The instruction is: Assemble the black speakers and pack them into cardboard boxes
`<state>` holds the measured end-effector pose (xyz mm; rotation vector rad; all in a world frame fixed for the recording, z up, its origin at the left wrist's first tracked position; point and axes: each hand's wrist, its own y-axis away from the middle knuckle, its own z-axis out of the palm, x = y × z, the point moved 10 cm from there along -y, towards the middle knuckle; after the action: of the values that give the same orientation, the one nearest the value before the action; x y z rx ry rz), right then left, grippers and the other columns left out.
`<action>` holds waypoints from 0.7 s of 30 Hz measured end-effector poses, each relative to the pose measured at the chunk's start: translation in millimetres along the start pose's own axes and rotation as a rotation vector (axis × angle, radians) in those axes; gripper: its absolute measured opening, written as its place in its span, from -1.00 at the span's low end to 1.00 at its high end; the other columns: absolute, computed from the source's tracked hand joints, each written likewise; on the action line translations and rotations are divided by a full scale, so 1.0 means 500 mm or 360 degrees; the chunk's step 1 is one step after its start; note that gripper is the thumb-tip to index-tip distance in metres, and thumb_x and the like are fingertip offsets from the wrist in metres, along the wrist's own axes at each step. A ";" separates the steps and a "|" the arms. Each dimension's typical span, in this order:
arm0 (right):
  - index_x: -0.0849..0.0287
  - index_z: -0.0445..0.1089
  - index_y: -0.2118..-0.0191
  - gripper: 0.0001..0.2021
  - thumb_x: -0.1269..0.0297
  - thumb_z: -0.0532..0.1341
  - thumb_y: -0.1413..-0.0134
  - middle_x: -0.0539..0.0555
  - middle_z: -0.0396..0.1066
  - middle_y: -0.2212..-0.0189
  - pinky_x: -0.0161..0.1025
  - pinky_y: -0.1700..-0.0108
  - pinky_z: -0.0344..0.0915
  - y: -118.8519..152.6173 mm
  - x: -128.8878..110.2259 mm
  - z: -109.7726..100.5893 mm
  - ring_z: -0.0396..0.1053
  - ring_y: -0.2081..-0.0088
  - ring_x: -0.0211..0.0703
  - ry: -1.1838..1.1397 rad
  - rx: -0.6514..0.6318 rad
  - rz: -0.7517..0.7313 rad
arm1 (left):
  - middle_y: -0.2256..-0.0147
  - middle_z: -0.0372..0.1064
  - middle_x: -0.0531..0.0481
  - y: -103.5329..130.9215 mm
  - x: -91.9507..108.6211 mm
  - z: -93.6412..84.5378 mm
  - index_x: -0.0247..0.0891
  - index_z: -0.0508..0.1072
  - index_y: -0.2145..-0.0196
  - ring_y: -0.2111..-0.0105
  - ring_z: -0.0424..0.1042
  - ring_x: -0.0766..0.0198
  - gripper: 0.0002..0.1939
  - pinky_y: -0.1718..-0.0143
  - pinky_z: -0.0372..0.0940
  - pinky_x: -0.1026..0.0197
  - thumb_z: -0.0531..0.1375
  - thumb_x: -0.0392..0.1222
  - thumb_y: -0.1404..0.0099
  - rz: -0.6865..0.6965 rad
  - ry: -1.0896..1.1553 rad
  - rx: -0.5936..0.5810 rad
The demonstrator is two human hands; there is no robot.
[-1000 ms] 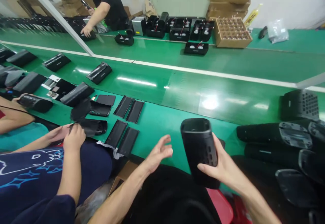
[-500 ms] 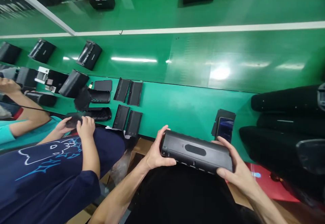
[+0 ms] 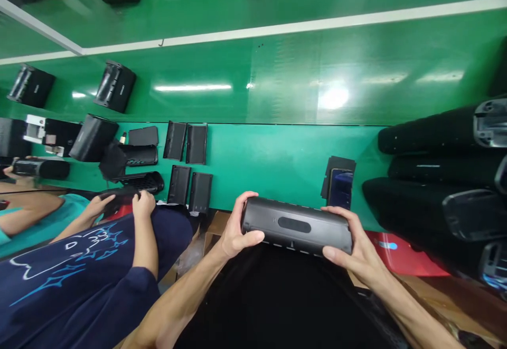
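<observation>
A long black plastic housing, like a speaker shell [image 3: 317, 232], is held level between my two hands at the bench's near edge. It has an oval recessed panel on its upper face. My left hand [image 3: 240, 230] grips its left end, thumb along the near side and fingers over the far corner. Around the right end closes my right hand [image 3: 354, 243], with the thumb on the near face. Just beyond that hand, a phone [image 3: 340, 188] lies on thin dark sheets [image 3: 328, 172]. The underside of the housing is hidden.
Large black speaker bodies [image 3: 428, 132] crowd the right side, above a red item [image 3: 407, 256]. Several black panels [image 3: 197, 143] lie left of centre. A co-worker in a navy shirt [image 3: 99, 285] handles a dark part at left. Speaker boxes [image 3: 115, 87] stand on the green conveyor [image 3: 277, 79].
My view has shifted, so the scene sits further left. The housing stays in both hands, turned slightly more level. The neighbouring co-worker's hands have moved with a dark part, and red now shows beneath it.
</observation>
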<state>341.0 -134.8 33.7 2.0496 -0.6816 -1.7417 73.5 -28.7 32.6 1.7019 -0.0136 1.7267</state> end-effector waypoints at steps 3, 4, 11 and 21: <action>-0.06 0.22 -0.26 -0.23 -0.13 0.45 0.03 0.15 0.35 -0.20 -0.04 -0.02 0.40 -0.015 0.011 0.013 0.41 -0.05 0.16 -0.0110 -0.0079 0.0115 | -0.15 0.29 -0.12 -0.008 -0.015 -0.001 -0.07 0.20 -0.31 0.02 0.34 -0.01 -0.09 0.00 0.27 0.06 0.44 0.15 -0.10 -0.0057 0.0069 0.0035; -0.06 0.22 -0.26 -0.23 -0.12 0.46 0.03 0.14 0.36 -0.17 -0.05 -0.01 0.40 -0.018 0.013 0.015 0.42 -0.03 0.15 -0.0141 -0.0095 0.0141 | -0.15 0.30 -0.12 -0.009 -0.019 0.000 -0.06 0.19 -0.31 0.02 0.34 -0.01 -0.10 0.00 0.27 0.06 0.43 0.14 -0.11 -0.0070 0.0083 0.0038; -0.08 0.25 -0.24 -0.24 -0.16 0.44 0.04 0.12 0.38 -0.15 -0.07 0.02 0.41 -0.027 0.017 0.013 0.42 -0.03 0.15 -0.0148 -0.0077 0.0144 | -0.15 0.29 -0.13 -0.010 -0.027 -0.006 -0.07 0.16 -0.33 -0.02 0.34 -0.04 -0.08 -0.05 0.25 0.02 0.43 0.15 -0.11 -0.0104 0.0071 0.0044; -0.10 0.10 -0.41 -0.10 -0.19 0.41 0.00 0.18 0.19 -0.42 0.20 -0.33 0.19 0.021 0.022 -0.014 0.19 -0.38 0.39 0.0248 0.0028 -0.0091 | -0.33 0.09 -0.18 0.000 0.015 0.007 -0.04 0.17 -0.33 -0.26 0.18 -0.19 -0.08 -0.28 0.12 -0.11 0.45 0.18 -0.13 0.0065 -0.0031 -0.0151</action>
<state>347.7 -150.1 32.1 2.2090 -0.5977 -1.5900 77.3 -27.0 39.9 1.6592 -0.1378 1.7117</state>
